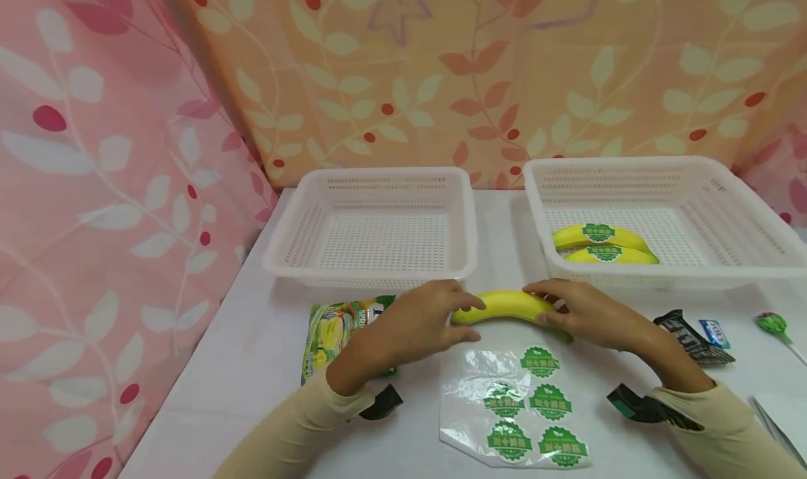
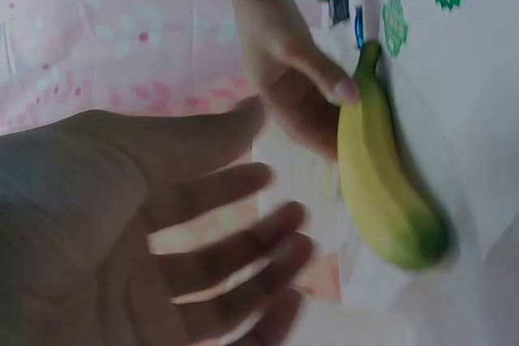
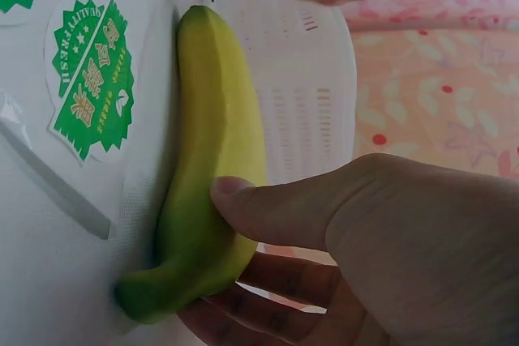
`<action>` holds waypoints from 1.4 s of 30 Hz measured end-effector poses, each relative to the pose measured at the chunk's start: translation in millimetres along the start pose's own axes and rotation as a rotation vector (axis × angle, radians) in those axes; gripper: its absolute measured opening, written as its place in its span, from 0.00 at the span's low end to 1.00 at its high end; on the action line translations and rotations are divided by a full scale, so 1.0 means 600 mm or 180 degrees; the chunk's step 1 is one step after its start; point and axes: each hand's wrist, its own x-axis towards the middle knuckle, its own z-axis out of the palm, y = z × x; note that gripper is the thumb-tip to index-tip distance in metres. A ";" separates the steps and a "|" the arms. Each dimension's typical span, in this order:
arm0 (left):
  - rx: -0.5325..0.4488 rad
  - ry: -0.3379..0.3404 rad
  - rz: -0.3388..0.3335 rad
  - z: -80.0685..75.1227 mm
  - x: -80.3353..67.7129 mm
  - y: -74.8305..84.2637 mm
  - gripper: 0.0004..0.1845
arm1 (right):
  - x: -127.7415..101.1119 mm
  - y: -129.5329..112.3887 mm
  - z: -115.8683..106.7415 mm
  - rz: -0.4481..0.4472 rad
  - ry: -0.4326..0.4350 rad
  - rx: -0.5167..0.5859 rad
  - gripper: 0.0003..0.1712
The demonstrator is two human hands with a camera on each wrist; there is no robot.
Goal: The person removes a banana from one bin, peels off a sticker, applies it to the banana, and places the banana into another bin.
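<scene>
Between perforated baskets, smooth curved banana (image 1: pixel 504 305) in right hand's (image 1: pixel 589 316) grasp, left hand (image 1: pixel 419 321) slack.

Green sticker (image 3: pixel 91 79) beside the banana (image 3: pixel 207 176) reads "QUALITY FRESH", its larger characters not legible
</scene>
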 end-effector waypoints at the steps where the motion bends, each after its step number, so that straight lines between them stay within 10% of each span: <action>1: 0.0092 -0.0183 -0.0030 0.008 0.005 0.005 0.24 | 0.000 0.000 0.001 -0.0005 0.0003 -0.0002 0.29; 7: 0.0516 -0.0628 -0.0033 0.074 0.036 0.024 0.31 | 0.001 0.000 0.003 -0.0019 0.0011 0.0028 0.28; 18: 0.0893 -0.0371 0.0134 0.122 0.037 0.028 0.37 | 0.004 0.003 0.007 -0.0036 0.0025 0.0010 0.27; 30: 0.0335 -0.0599 0.0078 0.119 0.047 0.024 0.34 | -0.002 -0.002 0.007 -0.0080 0.0120 -0.0042 0.26; 42: -0.1144 -0.1093 -0.0039 0.102 0.062 -0.010 0.35 | -0.030 -0.043 0.002 -0.0715 0.0338 0.0083 0.14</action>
